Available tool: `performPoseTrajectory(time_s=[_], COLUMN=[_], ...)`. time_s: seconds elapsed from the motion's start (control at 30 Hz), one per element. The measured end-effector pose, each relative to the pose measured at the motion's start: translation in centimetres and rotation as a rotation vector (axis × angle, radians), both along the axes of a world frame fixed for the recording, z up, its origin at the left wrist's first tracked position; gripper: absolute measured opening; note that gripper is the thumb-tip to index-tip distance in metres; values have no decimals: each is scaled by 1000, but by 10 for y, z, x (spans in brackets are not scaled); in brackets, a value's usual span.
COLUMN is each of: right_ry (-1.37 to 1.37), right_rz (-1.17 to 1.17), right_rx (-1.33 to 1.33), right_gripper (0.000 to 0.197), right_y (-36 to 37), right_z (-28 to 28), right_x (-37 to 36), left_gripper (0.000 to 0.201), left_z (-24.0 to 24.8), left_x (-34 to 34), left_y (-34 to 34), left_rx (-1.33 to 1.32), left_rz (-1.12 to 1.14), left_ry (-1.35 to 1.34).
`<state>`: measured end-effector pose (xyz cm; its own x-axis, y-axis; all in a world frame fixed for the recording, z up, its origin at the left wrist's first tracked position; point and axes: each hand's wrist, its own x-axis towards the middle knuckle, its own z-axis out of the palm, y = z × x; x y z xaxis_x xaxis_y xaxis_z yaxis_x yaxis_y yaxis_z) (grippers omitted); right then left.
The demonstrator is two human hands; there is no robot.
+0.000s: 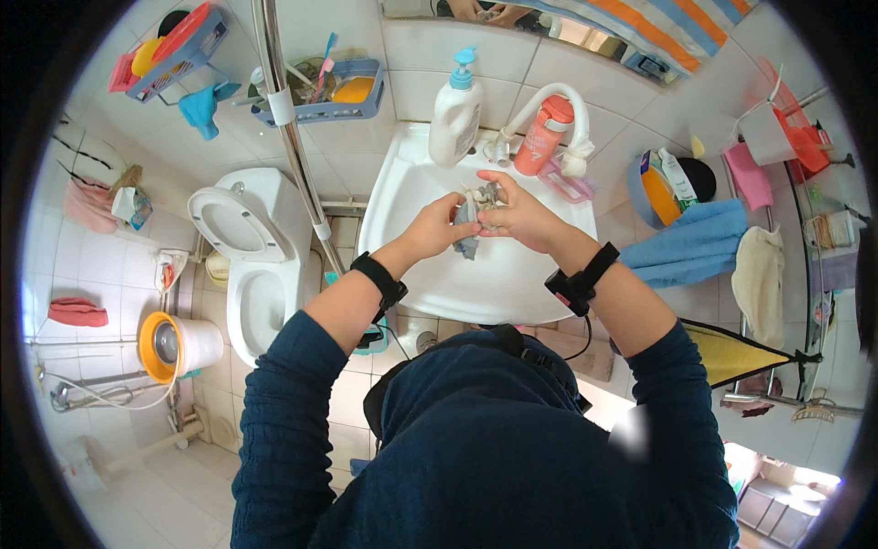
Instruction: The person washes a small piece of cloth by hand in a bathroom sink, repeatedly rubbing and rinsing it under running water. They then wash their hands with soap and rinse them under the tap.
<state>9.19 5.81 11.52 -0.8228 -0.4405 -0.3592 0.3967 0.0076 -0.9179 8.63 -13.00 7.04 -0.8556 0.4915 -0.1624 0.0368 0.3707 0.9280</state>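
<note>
Over the white washbasin [439, 285], both hands hold a small, bunched grey and whitish cloth [465, 229]; whether it is a rag or a sock, I cannot tell. My left hand [433, 225] pinches it from the left side, fingers bent round it. From the right, my right hand [523, 220] grips it with curled fingers, the index finger stretched past its top. The cloth's lower end dangles beneath the fingers, and part of it is hidden by them. Behind the hands stands the tap [498, 146] with its white hose.
A white pump bottle [455, 119] and a coral bottle [543, 137] stand on the basin's back ledge. A metal pole [291, 137] rises left of the basin, near the toilet [261, 302]. Blue towels [686, 245] hang at the right.
</note>
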Motion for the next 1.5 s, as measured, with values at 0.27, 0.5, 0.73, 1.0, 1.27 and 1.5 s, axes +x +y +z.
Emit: performPoseTrajectory(time_s=[0.27, 0.5, 0.73, 1.0, 1.27, 1.5], right_ry=[176, 453, 508, 682, 686, 581], right_rz=[-45, -195, -332, -342, -298, -234], right_rx=[201, 352, 306, 411, 530, 470], right_gripper=[43, 15, 11, 17, 16, 32], right_y=[0, -9, -10, 2, 11, 26], right_z=[-16, -13, -5, 2, 14, 23], right_x=[-6, 2, 10, 2, 6, 3], left_gripper=[41, 44, 30, 28, 28, 32], left_z=[18, 32, 37, 4, 5, 44], left_x=[4, 5, 7, 2, -16, -12], left_y=[-14, -2, 8, 12, -5, -4], left_rx=[277, 342, 398, 112, 55, 633], left_rz=[166, 192, 341, 453, 415, 439], left_ry=[-543, -569, -602, -243, 95, -524])
